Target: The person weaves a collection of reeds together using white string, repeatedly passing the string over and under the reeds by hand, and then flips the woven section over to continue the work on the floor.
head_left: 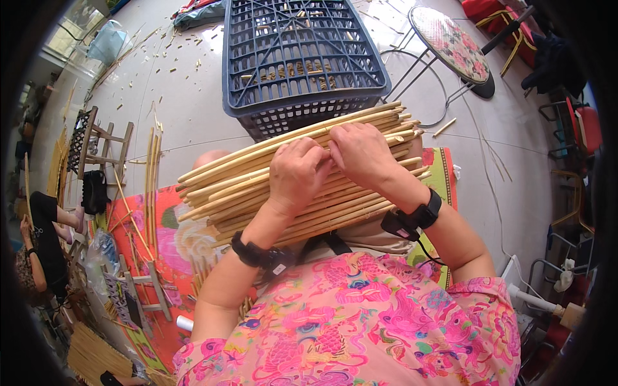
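A bundle of several pale yellow sticks [228, 180] lies across my lap, its ends fanned to both sides. My left hand [296, 170] is on top near the middle, fingers curled and thumb pressed inward; what they pinch is hidden. Close beside it on the right, my right hand [357, 151] also has bent fingers at the sticks, their tips mostly hidden near my left thumb. Black bands with small boxes circle both wrists.
A blue plastic crate [302, 103] stands ahead, a floral stool [444, 42] at its right. A red floral mat [174, 231] spreads beneath, with wooden frames and loose sticks on the left. Another person [45, 244] sits at far left. Chairs line the right.
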Action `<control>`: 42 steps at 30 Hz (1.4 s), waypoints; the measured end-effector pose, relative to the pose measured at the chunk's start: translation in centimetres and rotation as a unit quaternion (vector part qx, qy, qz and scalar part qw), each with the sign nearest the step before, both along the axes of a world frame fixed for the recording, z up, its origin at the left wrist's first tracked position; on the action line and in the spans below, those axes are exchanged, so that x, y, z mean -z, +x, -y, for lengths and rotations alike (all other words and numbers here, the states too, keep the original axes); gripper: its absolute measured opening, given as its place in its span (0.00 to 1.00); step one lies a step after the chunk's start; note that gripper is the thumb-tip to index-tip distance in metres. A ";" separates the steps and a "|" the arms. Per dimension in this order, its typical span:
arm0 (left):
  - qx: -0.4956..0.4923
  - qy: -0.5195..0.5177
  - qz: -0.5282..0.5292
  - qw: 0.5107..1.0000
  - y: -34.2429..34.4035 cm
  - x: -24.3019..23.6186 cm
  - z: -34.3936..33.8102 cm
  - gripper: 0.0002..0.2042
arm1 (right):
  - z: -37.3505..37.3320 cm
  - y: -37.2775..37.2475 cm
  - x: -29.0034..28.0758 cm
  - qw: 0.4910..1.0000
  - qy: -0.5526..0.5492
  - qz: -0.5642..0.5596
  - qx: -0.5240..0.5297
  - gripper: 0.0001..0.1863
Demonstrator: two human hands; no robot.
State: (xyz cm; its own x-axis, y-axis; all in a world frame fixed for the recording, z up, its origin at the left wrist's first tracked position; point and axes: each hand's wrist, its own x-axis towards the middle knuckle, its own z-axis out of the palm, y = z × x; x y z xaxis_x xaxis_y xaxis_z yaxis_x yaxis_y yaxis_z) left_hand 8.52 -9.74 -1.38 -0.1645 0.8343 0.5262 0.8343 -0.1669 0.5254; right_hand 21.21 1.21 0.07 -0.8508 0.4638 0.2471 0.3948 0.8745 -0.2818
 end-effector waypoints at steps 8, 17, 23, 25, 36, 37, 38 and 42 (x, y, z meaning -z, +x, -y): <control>-0.002 0.009 -0.006 1.000 -0.1 0.3 0.1 0.06 | -0.8 -0.6 0.5 0.996 0.028 -0.051 -0.061 0.06; 0.013 0.014 0.005 1.000 0.3 -0.1 0.4 0.07 | -5.4 -2.9 -7.3 0.945 -0.185 -0.221 0.155 0.13; 0.012 0.010 0.006 1.000 0.0 0.1 0.1 0.06 | 0.0 -0.2 -3.3 0.977 -0.178 0.089 0.081 0.10; 0.016 0.006 0.003 1.000 0.1 0.0 0.1 0.05 | 0.9 0.3 -1.0 0.990 -0.114 -0.012 0.078 0.07; 0.013 0.003 0.022 1.000 0.3 0.3 0.1 0.06 | -3.1 -2.8 1.2 0.971 0.021 -0.236 0.025 0.07; 0.012 -0.005 0.020 1.000 0.5 0.4 0.4 0.07 | -4.4 -3.1 -0.2 0.960 -0.018 -0.272 0.069 0.08; 0.014 -0.006 0.015 1.000 0.3 0.3 0.3 0.07 | -5.3 -2.9 -1.5 0.943 -0.058 -0.306 0.114 0.10; 0.011 0.008 0.032 0.999 0.1 -0.5 0.0 0.05 | -5.0 -2.1 -5.4 0.907 -0.245 -0.338 0.060 0.11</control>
State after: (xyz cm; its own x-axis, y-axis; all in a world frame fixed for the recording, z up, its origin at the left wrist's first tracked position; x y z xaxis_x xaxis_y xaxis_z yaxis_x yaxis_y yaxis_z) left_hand 8.66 -9.75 -0.91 -0.1807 0.8293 0.5288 0.7952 -0.1932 0.5748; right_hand 19.15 6.17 5.47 -0.5186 0.7376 0.4324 0.0705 0.5409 -0.8381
